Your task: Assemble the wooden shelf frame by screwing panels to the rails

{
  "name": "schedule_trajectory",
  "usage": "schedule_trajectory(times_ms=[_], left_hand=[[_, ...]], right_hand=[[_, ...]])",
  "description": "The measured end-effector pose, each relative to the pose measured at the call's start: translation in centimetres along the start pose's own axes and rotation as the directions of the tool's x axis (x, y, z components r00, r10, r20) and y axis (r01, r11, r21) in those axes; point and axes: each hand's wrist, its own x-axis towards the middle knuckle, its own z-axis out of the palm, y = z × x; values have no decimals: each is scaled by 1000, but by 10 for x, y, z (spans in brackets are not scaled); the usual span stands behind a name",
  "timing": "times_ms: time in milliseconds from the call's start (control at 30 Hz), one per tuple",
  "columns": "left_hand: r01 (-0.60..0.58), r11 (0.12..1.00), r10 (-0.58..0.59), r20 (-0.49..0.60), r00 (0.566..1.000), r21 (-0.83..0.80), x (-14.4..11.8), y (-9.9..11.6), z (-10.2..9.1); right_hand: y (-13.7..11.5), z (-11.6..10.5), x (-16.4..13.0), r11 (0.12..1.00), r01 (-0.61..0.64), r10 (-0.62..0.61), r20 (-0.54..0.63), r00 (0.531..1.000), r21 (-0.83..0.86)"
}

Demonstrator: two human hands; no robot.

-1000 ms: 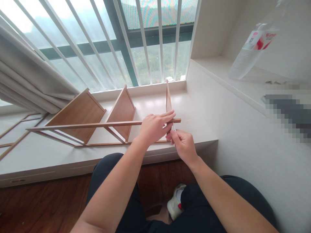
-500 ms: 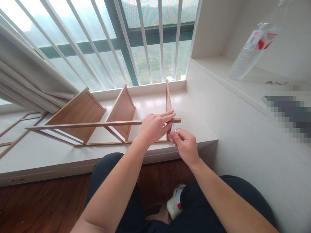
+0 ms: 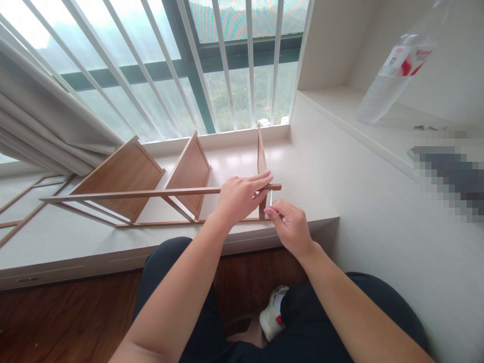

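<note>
The wooden rack is lying on its side on the window ledge. At its right end, the left hand is clamping the top rail while the right hand is pinching a thin metal key, best kept square to the joint.

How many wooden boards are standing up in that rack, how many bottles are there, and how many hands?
Wooden boards in the rack: 3, namely the left board, the middle board and the thin right board
Plastic bottle: 1
Hands: 2, the left hand and the right hand
Total: 6
</note>
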Motion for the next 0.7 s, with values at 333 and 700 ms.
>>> schedule_trajectory(times_ms=[333, 700], left_hand=[[-4, 1000, 4, -6, 1000, 3, -1, 0, 1], [-39, 999, 38, -38, 999, -23, 0, -4, 4]], right_hand=[[6, -4, 3, 997, 29, -22, 101, 995, -68], [12, -6, 5, 981, 78, -38, 219, 975, -179]])
